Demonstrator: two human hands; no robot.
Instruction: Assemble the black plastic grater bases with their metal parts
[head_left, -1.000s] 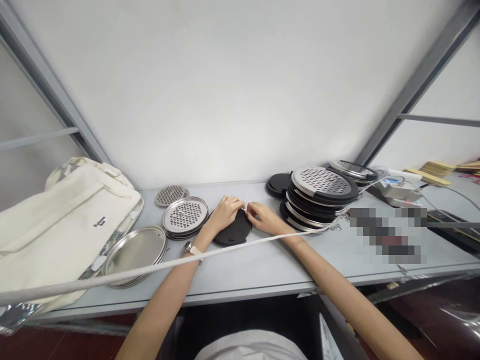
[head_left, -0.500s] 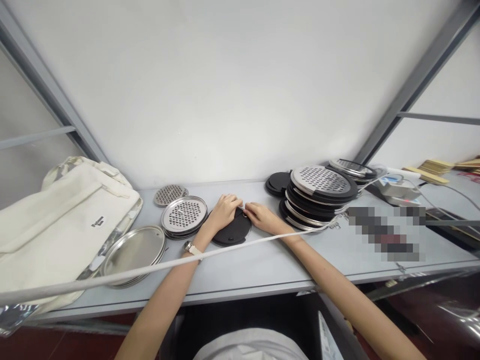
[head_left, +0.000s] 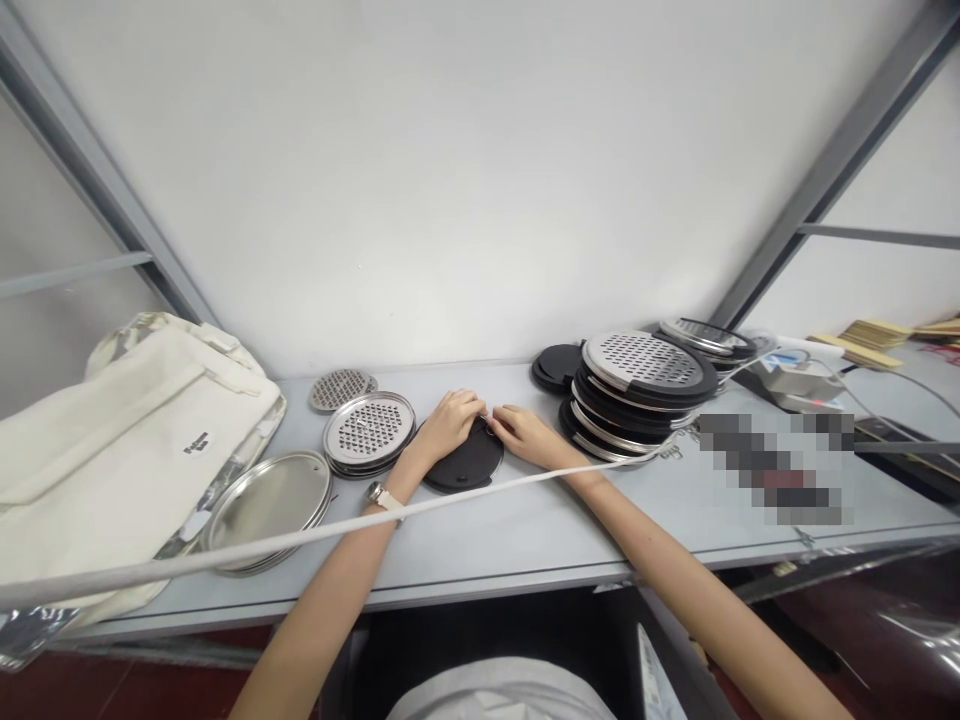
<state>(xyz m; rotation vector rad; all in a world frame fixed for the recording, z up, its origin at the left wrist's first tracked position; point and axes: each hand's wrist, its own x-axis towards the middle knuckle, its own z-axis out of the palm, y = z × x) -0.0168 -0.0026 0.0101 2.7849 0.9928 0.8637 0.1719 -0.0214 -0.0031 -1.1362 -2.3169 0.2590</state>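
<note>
While the left hand (head_left: 450, 424) lies palm-down over the black disc (head_left: 466, 465), the right hand (head_left: 523, 434) meets its far edge | fingers bent, grip cannot be told | disc on bench (head_left: 517, 535), between graters (head_left: 369, 430) and tall stack (head_left: 643, 362) | white cord (head_left: 454, 501) crosses before both forearms

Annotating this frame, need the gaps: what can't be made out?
All head view:
- Black disc's far left part: hidden by the left hand.
- Metal bit by the right hand's fingertips: too small, partly covered by fingers.
- Whatever lies under the pixelated patch: masked.
- Cream bag: cut off by the left edge; label print too small.
</note>
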